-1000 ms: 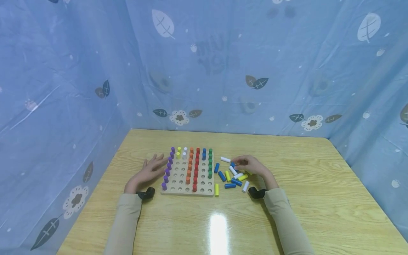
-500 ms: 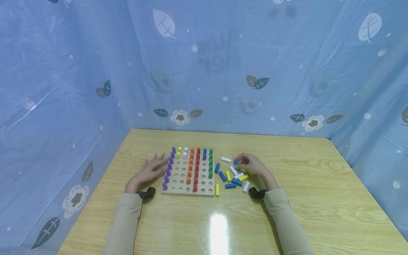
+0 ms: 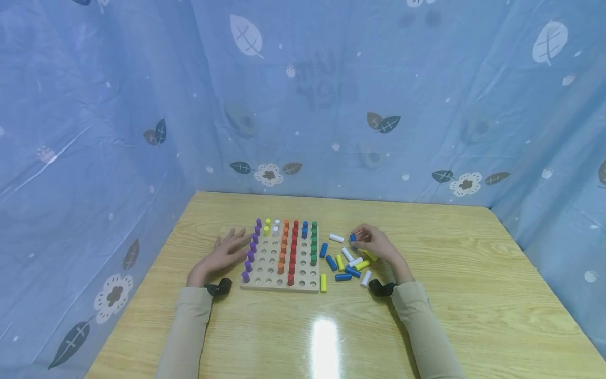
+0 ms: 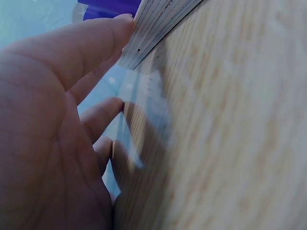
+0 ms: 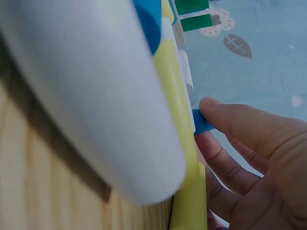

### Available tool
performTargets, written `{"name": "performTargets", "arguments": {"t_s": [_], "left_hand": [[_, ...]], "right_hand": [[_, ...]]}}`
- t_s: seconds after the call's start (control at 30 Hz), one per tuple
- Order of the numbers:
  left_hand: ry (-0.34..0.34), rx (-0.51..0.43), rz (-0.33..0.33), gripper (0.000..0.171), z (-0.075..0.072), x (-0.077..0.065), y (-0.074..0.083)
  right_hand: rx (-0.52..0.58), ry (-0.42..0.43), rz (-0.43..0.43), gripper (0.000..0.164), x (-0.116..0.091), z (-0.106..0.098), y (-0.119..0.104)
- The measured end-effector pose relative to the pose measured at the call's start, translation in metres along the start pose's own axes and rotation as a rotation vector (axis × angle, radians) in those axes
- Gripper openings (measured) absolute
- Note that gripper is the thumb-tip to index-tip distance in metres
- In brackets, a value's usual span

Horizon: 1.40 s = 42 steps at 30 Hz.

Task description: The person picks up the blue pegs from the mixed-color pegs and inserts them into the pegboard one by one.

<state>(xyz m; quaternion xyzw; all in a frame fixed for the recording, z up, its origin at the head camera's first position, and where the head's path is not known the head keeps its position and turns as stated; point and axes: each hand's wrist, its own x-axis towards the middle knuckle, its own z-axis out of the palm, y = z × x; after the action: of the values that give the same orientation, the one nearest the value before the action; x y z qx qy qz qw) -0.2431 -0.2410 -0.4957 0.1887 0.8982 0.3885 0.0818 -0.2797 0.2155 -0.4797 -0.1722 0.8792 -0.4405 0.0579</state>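
A wooden pegboard (image 3: 279,284) stands left of centre on the table, filled partly with columns of purple, yellow, white, orange, red, blue and green pegs. My left hand (image 3: 226,253) rests beside its left side with fingers spread; in the left wrist view, a fingertip (image 4: 125,24) is right at the board's edge (image 4: 151,28). My right hand (image 3: 376,245) pinches a blue peg (image 3: 353,239) between thumb and fingers, at the far side of the loose pegs. The right wrist view shows this blue peg (image 5: 201,122) under my thumb.
Loose pegs lie right of the board, among them a white peg (image 3: 336,238), a blue peg (image 3: 343,277) and a yellow peg (image 3: 323,283). A white peg (image 5: 105,105) looms close to the right wrist camera. A blue patterned curtain (image 3: 322,105) stands behind the table (image 3: 265,331).
My right hand has drawn the blue peg slightly right, away from the loose pegs, and the peg now stands more upright in its fingers. My left hand has stayed beside the board.
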Motion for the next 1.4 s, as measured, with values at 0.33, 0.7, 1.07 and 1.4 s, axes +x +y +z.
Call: {"name": "performTargets", "arguments": {"t_s": [0.33,0.7,1.07,1.4], "left_hand": [[0.0,-0.021,0.007,0.05,0.0,-0.001,0.0],[-0.004,0.033,0.01,0.052,-0.001,-0.001,0.001],[0.0,0.019,0.017,0.052,-0.002,0.0,0.002],[0.017,0.034,0.016,0.052,-0.001,0.001,0.0]], "right_hand": [[0.041,0.039,0.021,0.027,0.0,0.002,-0.012],[0.099,0.052,-0.026,0.037,0.004,0.004,-0.024],[0.055,0.081,-0.038,0.035,0.011,0.013,-0.035],[0.107,0.076,-0.051,0.036,0.018,0.023,-0.046]]}}
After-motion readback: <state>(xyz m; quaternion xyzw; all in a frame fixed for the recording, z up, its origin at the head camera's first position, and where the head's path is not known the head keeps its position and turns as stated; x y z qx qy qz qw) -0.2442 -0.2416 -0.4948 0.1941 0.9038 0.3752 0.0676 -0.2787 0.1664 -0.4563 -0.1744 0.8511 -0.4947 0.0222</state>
